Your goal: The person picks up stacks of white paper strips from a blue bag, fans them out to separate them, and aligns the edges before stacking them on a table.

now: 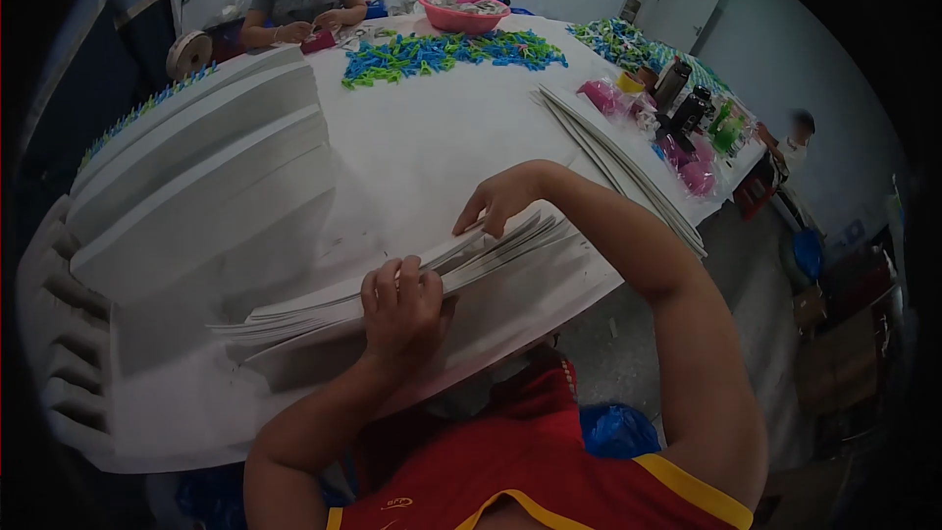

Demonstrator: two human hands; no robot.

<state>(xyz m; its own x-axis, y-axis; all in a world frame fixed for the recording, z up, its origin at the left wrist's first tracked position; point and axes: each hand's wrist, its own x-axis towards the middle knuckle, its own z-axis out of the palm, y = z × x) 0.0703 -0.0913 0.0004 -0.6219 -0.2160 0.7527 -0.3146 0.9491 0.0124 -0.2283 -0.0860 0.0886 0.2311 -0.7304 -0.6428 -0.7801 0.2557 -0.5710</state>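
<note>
A stack of long white card sheets (324,312) stands on edge along the front of the white table, its sheets fanning apart at both ends. My left hand (404,309) is closed around the near side of the stack, with its fingers bent over the top edge. At the far side, further right, my right hand (505,201) grips the upper edges of the sheets between thumb and fingers. Part of my right fingertips is hidden behind the sheets. A loose white sheet lies under the stack, nearest my body.
Larger curved white sheets (196,196) stand at the left. Blue and green plastic pieces (442,57) and a pink basin (464,12) are at the back. More sheets (628,172), bottles (692,110) and pink bags lie right. One person (306,0) sits opposite, another far right.
</note>
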